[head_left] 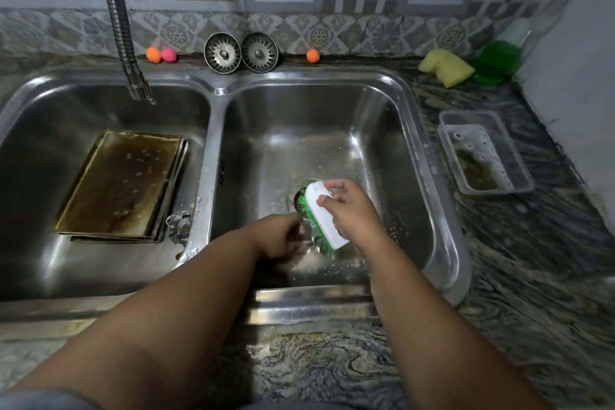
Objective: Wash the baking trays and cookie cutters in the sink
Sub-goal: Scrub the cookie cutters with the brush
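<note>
— What have you got in each hand?

— My right hand (346,210) is clenched around the white back of the scrub brush (324,215), green bristles turned toward my left. My left hand (283,238) is closed low in the right basin (332,110), just above the drain (301,200), pinching something small against the bristles. It's blurred; I take it for a cookie cutter, but I can't tell.

— And the rest of the washing?

— The baking trays (116,183) lie stacked in the left basin (50,116), the top one browned and speckled with droplets. More cookie cutters (178,221) sit in a heap at the trays' near right corner, against the divider.

— What worries you?

— The strainers (241,51) are both propped up on the ledge behind the sink, so that drain looks open. If a wet, soapy cutter slips out of my pinch under the brush strokes, it may drop straight in. Thin metal edges could also nick my fingertips if I scrub hard.

— Anything else?

— The faucet (133,76) hangs over the left basin, so rinsing means carrying a slick piece across.
</note>
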